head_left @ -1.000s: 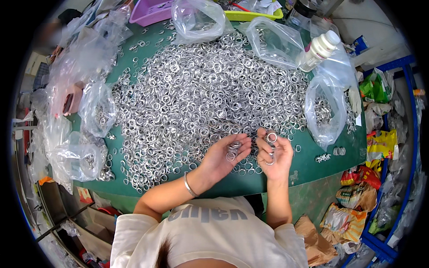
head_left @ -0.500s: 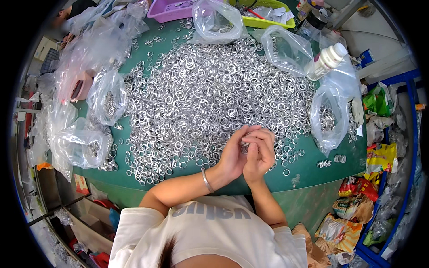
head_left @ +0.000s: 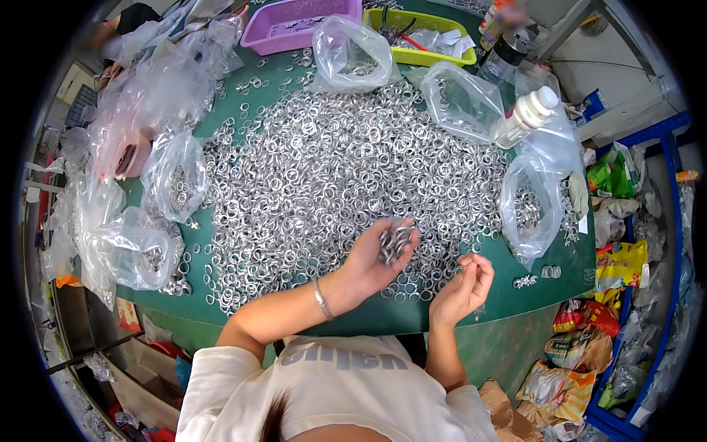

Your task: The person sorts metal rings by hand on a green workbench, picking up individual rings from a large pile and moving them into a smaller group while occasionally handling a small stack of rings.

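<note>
Head view first: our hands have parted since half a second ago, when they were pressed together over the rings. Our left hand [head_left: 375, 258] now lies palm up, fingers loosely curled around a small bunch of metal rings [head_left: 394, 241]. Our right hand [head_left: 464, 283] sits just beside it, fingers bent inward with the tips pinched together; we cannot tell what they pinch. Beyond our fingers spreads the big heap of silver rings [head_left: 331, 169] on the green desk [head_left: 515, 302]. Clear plastic bags [head_left: 173, 177] with more rings lie left of our fingers, another bag [head_left: 530, 210] to the right. Farther off stand a purple tray [head_left: 302, 22], a yellow-green tray [head_left: 423, 33] and a white bottle [head_left: 526, 114]. Coloured packets [head_left: 615, 265] crowd blue shelving at the right.
</note>
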The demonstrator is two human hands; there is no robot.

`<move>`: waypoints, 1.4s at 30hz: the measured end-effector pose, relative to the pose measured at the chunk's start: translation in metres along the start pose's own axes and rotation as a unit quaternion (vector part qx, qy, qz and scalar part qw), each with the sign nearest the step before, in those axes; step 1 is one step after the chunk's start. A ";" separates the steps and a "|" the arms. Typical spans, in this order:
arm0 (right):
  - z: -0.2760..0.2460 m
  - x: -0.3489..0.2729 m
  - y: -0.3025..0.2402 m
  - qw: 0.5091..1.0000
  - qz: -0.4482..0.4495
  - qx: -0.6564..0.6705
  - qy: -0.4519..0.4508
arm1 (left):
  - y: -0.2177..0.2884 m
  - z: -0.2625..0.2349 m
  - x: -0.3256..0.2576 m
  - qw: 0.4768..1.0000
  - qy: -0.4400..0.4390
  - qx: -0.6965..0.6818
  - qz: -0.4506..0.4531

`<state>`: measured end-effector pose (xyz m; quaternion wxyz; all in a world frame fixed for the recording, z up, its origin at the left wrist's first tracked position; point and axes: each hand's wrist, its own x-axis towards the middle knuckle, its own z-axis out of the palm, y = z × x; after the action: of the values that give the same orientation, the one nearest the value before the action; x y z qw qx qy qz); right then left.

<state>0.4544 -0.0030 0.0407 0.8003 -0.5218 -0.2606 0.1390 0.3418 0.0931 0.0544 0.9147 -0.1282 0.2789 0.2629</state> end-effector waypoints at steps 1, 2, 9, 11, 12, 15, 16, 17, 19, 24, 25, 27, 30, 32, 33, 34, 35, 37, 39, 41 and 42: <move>-0.002 0.001 0.002 1.000 0.025 0.009 0.004 | 0.002 0.009 0.004 1.000 -0.022 0.010 0.004; -0.003 0.002 0.002 0.999 0.051 0.018 0.008 | 0.003 0.025 0.011 0.998 -0.026 0.045 0.047; -0.001 0.002 -0.004 0.995 0.092 -0.007 -0.034 | 0.007 0.073 0.019 0.988 -0.149 0.045 0.020; -0.002 0.004 -0.001 0.995 0.096 0.010 -0.034 | 0.005 0.074 0.019 0.986 -0.162 0.039 0.019; -0.003 0.004 0.001 0.995 0.094 0.007 -0.035 | 0.004 0.074 0.019 0.987 -0.157 0.038 0.020; -0.004 0.005 0.004 0.994 0.101 -0.005 -0.039 | 0.005 0.075 0.024 0.990 -0.137 0.043 0.015; -0.005 0.005 0.004 0.994 0.105 -0.008 -0.040 | 0.006 0.072 0.029 0.991 -0.123 0.042 0.011; -0.007 0.004 0.004 0.993 0.108 -0.014 -0.041 | 0.007 0.069 0.037 0.993 -0.110 0.041 0.006; -0.008 0.002 0.006 0.992 0.113 -0.020 -0.047 | 0.015 0.072 0.063 0.996 -0.079 0.050 0.017; -0.007 0.002 0.008 0.987 0.147 -0.024 -0.054 | 0.036 0.133 0.140 0.973 -0.052 0.112 0.193; -0.007 0.002 0.008 0.988 0.146 -0.023 -0.055 | 0.035 0.149 0.142 0.969 -0.069 0.101 0.215; -0.011 -0.001 0.008 0.986 0.155 -0.023 -0.055 | 0.033 0.167 0.144 0.959 -0.091 0.075 0.256; -0.013 0.006 0.003 0.985 0.151 -0.059 -0.061 | 0.038 0.162 0.148 0.922 -0.043 0.185 0.337; -0.026 0.010 0.001 0.984 0.149 -0.089 -0.041 | 0.031 0.143 0.125 0.901 -0.079 0.301 0.303; -0.033 0.013 0.000 0.986 0.133 -0.092 -0.032 | 0.028 0.134 0.108 0.883 -0.095 0.353 0.296; -0.042 0.016 0.000 0.988 0.131 -0.080 -0.031 | 0.029 0.123 0.091 0.864 -0.113 0.388 0.301; -0.047 0.017 -0.004 0.985 0.137 -0.095 -0.035 | 0.030 0.110 0.071 0.841 -0.132 0.425 0.310; -0.054 0.021 -0.013 0.975 0.169 -0.135 -0.059 | 0.032 0.077 0.040 0.766 -0.149 0.530 0.331; -0.059 0.023 -0.012 0.953 0.163 -0.228 -0.118 | 0.033 0.043 0.019 0.645 -0.142 0.663 0.353; -0.055 0.021 -0.010 0.927 0.113 -0.309 -0.183 | 0.028 0.010 0.010 0.463 -0.137 0.775 0.407; -0.046 0.023 -0.011 0.912 0.065 -0.340 -0.219 | 0.023 -0.002 0.005 0.364 -0.131 0.817 0.426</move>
<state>0.4986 -0.0314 0.0418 0.4865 -0.7345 -0.4266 0.2044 0.3318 0.1138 0.0477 0.3627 0.8545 0.2511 0.2745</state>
